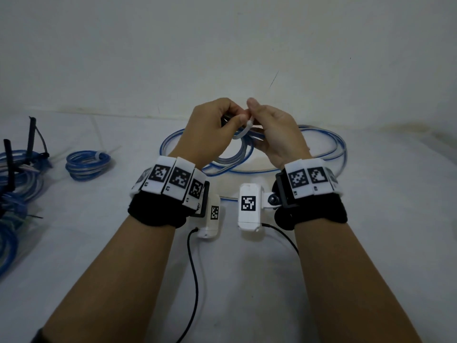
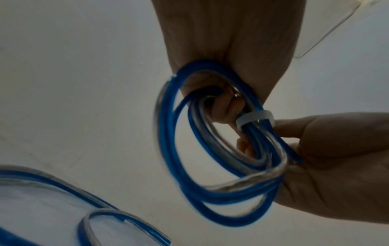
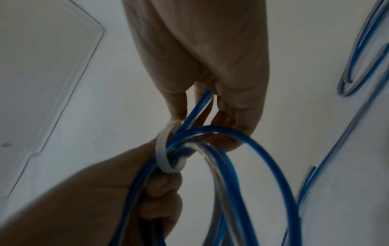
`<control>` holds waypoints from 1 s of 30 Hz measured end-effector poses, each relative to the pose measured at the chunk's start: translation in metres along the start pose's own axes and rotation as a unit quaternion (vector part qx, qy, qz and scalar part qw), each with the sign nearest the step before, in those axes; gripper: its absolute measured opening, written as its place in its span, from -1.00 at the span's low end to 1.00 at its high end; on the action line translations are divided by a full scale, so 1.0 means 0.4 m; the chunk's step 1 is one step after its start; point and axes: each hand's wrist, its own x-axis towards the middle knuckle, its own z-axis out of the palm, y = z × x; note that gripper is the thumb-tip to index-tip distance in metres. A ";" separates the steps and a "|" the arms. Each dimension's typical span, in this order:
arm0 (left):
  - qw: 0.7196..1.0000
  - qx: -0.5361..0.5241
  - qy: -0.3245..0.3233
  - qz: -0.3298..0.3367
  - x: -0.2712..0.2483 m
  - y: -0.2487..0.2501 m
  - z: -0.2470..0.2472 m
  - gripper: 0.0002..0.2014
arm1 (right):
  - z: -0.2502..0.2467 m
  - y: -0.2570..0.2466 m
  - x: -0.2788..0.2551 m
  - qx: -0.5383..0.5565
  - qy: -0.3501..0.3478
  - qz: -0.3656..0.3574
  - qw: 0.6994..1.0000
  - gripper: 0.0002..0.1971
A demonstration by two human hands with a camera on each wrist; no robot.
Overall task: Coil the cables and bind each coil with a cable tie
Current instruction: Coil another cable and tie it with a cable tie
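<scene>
At the far left of the white bench (image 1: 346, 243) lies a heap of blue-and-clear cable coils bound with black cable ties (image 1: 14, 174), partly cut off by the edge of the head view. Just to its right rests a small blue-and-clear coil closed with a white tie (image 1: 87, 164). Toward the middle, the left hand (image 1: 210, 129) is raised above the bench with its fingers curled through a small coil of blue-and-clear twin cable (image 2: 210, 158), gripping the bundle. A white plastic cable tie (image 2: 254, 118) loops round the coil's strands between the two hands; it looks loose round them, though blur makes that hard to judge. The right hand (image 1: 274, 134) meets the left one at the fingertips, pinching the tie at the coil while its lower fingers curl against the strands. Under and behind both hands a long loose loop of the same blue-and-clear cable (image 1: 329, 142) sprawls on the bench, reaching out to the right. Both wrists carry black bands with white marker blocks (image 1: 173, 179) and small white camera units (image 1: 249, 206).
</scene>
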 end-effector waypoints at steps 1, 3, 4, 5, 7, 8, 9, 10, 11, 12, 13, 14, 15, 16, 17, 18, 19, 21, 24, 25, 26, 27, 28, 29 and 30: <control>1.000 0.001 0.010 -0.001 0.001 -0.002 -0.003 -0.91 | 0.000 0.000 0.000 -0.003 -0.014 0.003 1.000 -0.73; 1.000 -0.001 0.028 -0.009 0.003 -0.008 -0.009 -0.90 | -0.003 0.000 0.001 0.000 -0.055 0.002 0.998 -0.78; 0.999 -0.005 0.037 -0.015 0.005 -0.011 -0.013 -0.89 | -0.004 0.001 0.000 0.002 -0.076 -0.006 0.997 -0.81; 0.999 -0.011 0.044 -0.021 0.006 -0.014 -0.015 -0.89 | -0.004 0.001 -0.002 0.005 -0.092 -0.015 0.996 -0.84; 0.998 -0.015 0.058 -0.030 0.007 -0.015 -0.018 -0.89 | -0.006 0.004 -0.004 0.006 -0.098 -0.030 0.995 -0.80; 0.997 -0.013 0.064 -0.034 0.008 -0.016 -0.019 -0.90 | -0.006 0.004 -0.003 0.003 -0.091 -0.036 0.995 -0.77; 0.997 -0.012 0.069 -0.039 0.009 -0.016 -0.019 -0.90 | -0.006 0.004 -0.004 -0.003 -0.083 -0.044 0.996 -0.75; 0.996 -0.014 0.074 -0.043 0.010 -0.015 -0.019 -0.90 | -0.005 0.003 -0.004 -0.013 -0.076 -0.054 0.996 -0.75; 0.996 -0.018 0.079 -0.049 0.011 -0.014 -0.018 -0.90 | -0.004 0.003 -0.004 -0.024 -0.072 -0.063 0.995 -0.76; 0.995 -0.022 0.085 -0.054 0.013 -0.014 -0.017 -0.89 | -0.004 0.002 -0.005 -0.034 -0.070 -0.071 0.994 -0.76; 0.994 -0.024 0.090 -0.059 0.013 -0.013 -0.016 -0.89 | -0.003 0.001 -0.006 -0.042 -0.071 -0.080 0.993 -0.78; 0.993 -0.023 0.096 -0.063 0.014 -0.012 -0.016 -0.89 | -0.001 0.002 -0.008 -0.049 -0.073 -0.088 0.992 -0.80; 0.992 -0.020 0.101 -0.067 0.014 -0.011 -0.015 -0.88 | 0.001 0.003 -0.010 -0.053 -0.072 -0.096 0.991 -0.82; 0.992 -0.017 0.104 -0.071 0.015 -0.011 -0.016 -0.88 | 0.003 0.005 -0.011 -0.055 -0.067 -0.102 0.991 -0.84; 0.991 -0.015 0.105 -0.076 0.015 -0.012 -0.016 -0.88 | 0.006 0.007 -0.012 -0.053 -0.059 -0.108 0.991 -0.86; 0.991 -0.013 0.105 -0.081 0.015 -0.013 -0.017 -0.88 | 0.008 0.009 -0.012 -0.051 -0.051 -0.112 0.991 -0.88; 0.991 -0.012 0.104 -0.084 0.015 -0.014 -0.017 -0.88 | 0.009 0.012 -0.011 -0.051 -0.046 -0.115 0.991 -0.90; 0.990 -0.008 0.105 -0.090 0.013 -0.016 -0.018 -0.88 | 0.010 0.016 -0.008 -0.062 -0.044 -0.118 0.990 -0.93; 0.989 -0.018 0.106 -0.099 0.010 -0.016 -0.017 -0.88 | 0.007 0.018 -0.006 -0.079 -0.046 -0.120 0.989 -0.94; 0.989 -0.026 0.105 -0.102 0.010 -0.015 -0.016 -0.88 | 0.007 0.018 -0.005 -0.078 -0.043 -0.119 0.989 -0.94; 0.988 -0.037 0.103 -0.105 0.011 -0.015 -0.015 -0.88 | 0.008 0.020 -0.002 -0.078 -0.034 -0.119 0.989 -0.94; 0.988 -0.050 0.101 -0.110 0.010 -0.014 -0.014 -0.88 | 0.011 0.023 0.001 -0.078 -0.020 -0.122 0.989 -0.93; 0.986 -0.064 0.100 -0.116 0.011 -0.014 -0.014 -0.87 | 0.016 0.026 0.005 -0.081 -0.003 -0.128 0.988 -0.91; 0.985 -0.077 0.101 -0.121 0.011 -0.013 -0.014 -0.85 | 0.022 0.031 0.010 -0.086 0.013 -0.138 0.987 -0.90; 0.983 -0.085 0.104 -0.125 0.011 -0.014 -0.014 -0.83 | 0.029 0.036 0.012 -0.093 0.029 -0.150 0.984 -0.90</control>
